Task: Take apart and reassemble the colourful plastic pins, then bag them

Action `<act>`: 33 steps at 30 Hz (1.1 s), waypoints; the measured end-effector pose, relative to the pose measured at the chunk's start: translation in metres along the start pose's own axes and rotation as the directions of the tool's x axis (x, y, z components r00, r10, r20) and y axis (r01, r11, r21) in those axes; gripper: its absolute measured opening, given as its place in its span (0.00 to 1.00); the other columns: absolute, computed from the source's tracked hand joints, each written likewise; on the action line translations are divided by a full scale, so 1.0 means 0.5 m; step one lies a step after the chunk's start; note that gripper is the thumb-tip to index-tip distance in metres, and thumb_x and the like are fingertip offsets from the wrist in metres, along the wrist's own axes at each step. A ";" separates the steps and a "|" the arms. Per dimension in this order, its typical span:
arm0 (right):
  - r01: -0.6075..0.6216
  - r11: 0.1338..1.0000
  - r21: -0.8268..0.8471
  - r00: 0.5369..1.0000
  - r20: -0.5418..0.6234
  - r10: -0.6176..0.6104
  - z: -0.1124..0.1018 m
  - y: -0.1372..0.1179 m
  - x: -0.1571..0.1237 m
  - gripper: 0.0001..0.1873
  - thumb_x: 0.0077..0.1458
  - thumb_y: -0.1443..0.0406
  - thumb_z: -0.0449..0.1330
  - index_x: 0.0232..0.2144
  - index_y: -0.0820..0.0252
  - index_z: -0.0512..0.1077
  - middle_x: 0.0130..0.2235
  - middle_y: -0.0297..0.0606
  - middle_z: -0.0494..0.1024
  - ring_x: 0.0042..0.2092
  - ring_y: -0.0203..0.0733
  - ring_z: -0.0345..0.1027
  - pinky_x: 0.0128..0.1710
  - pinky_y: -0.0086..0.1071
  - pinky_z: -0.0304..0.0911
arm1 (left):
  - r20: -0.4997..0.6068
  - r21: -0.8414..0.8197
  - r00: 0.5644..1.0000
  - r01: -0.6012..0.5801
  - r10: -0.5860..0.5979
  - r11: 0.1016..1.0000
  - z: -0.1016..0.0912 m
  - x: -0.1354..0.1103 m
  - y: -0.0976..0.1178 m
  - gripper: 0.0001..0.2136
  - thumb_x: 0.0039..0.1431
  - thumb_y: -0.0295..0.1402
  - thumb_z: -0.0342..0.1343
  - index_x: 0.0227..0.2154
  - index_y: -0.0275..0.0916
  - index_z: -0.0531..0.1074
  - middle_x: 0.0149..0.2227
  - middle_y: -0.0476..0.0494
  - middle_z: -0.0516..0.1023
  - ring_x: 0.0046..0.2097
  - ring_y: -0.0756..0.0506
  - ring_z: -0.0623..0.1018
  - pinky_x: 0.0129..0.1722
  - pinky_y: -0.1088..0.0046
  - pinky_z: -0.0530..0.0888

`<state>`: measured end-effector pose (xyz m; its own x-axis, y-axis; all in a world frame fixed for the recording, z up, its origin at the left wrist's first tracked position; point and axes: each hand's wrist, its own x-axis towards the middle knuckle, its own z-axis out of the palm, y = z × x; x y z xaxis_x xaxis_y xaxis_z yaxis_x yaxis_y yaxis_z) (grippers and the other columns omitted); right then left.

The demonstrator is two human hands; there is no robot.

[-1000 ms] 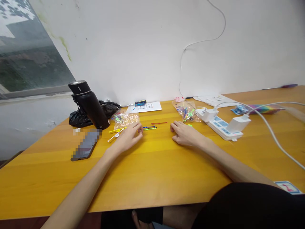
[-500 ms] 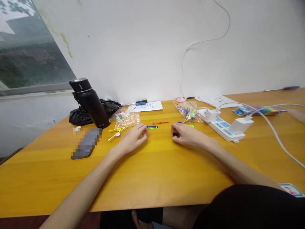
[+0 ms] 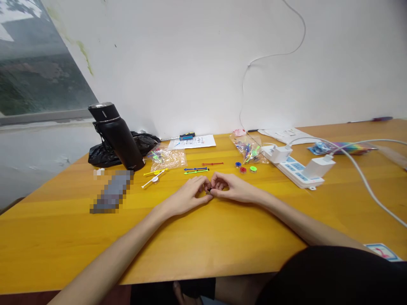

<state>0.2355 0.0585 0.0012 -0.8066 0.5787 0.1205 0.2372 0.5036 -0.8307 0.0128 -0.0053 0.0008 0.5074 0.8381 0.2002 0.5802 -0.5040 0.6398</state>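
Note:
My left hand [image 3: 192, 197] and my right hand [image 3: 233, 188] meet above the middle of the table, their fingertips pinched together on a small black disc-like piece [image 3: 209, 190]. Fingers cover most of that piece. Just beyond them lie a blue plastic arrow [image 3: 192, 169], a green plastic arrow [image 3: 195, 172] and a red plastic arrow [image 3: 213, 164]. To the right of my hands sit a blue disc [image 3: 238, 164], a red disc [image 3: 243, 170] and a green disc [image 3: 253, 169]. On the left, a yellow arrow [image 3: 152, 173] and a white arrow [image 3: 149, 183] each have a disc at the middle.
A black bottle [image 3: 119, 140] and a pixelated phone-like object [image 3: 112, 192] stand and lie at left. Clear bags [image 3: 173, 159] of small parts lie toward the wall. A power strip [image 3: 295, 171] with chargers and white cables occupies the right. A screwdriver [image 3: 187, 136] rests on paper.
My right hand has moved left with the black piece to meet my left hand, which shifted right and nearer me. The discs and arrows that the hands partly covered now show.

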 end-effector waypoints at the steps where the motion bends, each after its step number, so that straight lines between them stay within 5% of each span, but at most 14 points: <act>1: 0.001 1.000 -0.020 1.000 -0.006 -0.001 0.001 0.000 0.000 0.11 0.62 0.57 0.62 0.38 0.59 0.68 0.34 0.34 0.75 0.34 0.38 0.68 0.34 0.31 0.65 | 0.003 -0.001 1.000 -0.006 0.006 1.000 0.000 0.000 -0.001 0.11 0.67 0.42 0.55 0.44 0.42 0.69 0.44 0.44 0.73 0.46 0.43 0.72 0.49 0.65 0.68; 7: 0.075 0.987 -0.140 0.996 -0.030 -0.080 -0.002 0.012 0.001 0.12 0.65 0.56 0.59 0.39 0.58 0.70 0.37 0.37 0.77 0.36 0.41 0.71 0.37 0.34 0.68 | -0.007 -0.017 1.000 0.008 -0.008 1.000 0.000 0.002 -0.010 0.11 0.67 0.43 0.56 0.43 0.42 0.69 0.42 0.46 0.72 0.45 0.44 0.72 0.47 0.66 0.68; 12: 0.107 0.884 -0.455 0.956 -0.196 -0.217 -0.014 0.045 0.003 0.18 0.69 0.59 0.53 0.58 0.56 0.67 0.58 0.47 0.73 0.61 0.51 0.65 0.61 0.49 0.63 | -0.028 -0.007 1.000 -0.008 0.007 1.000 0.005 0.004 -0.015 0.09 0.65 0.39 0.57 0.43 0.42 0.69 0.43 0.45 0.73 0.45 0.44 0.72 0.48 0.66 0.69; 17: 0.109 0.829 -0.549 0.972 -0.116 -0.205 -0.019 0.062 0.002 0.27 0.70 0.58 0.51 0.68 0.49 0.58 0.67 0.43 0.66 0.69 0.51 0.55 0.68 0.53 0.55 | -0.020 0.004 1.000 0.006 -0.005 1.000 0.002 0.003 -0.011 0.09 0.65 0.40 0.56 0.42 0.42 0.68 0.43 0.45 0.73 0.45 0.44 0.72 0.48 0.66 0.69; 33: -0.004 0.737 -0.676 0.939 -0.255 -0.229 -0.029 0.056 0.008 0.08 0.67 0.66 0.55 0.39 0.57 0.74 0.43 0.44 0.75 0.48 0.51 0.68 0.50 0.46 0.67 | -0.036 0.000 0.999 -0.007 0.007 1.000 0.000 0.002 -0.008 0.08 0.66 0.38 0.55 0.43 0.42 0.69 0.44 0.44 0.72 0.47 0.43 0.72 0.51 0.64 0.70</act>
<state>0.2469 0.0841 -0.0137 -0.6740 0.5917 0.4422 0.5438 0.8026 -0.2451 0.0111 -0.0023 -0.0018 0.4880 0.8417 0.2310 0.5771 -0.5097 0.6381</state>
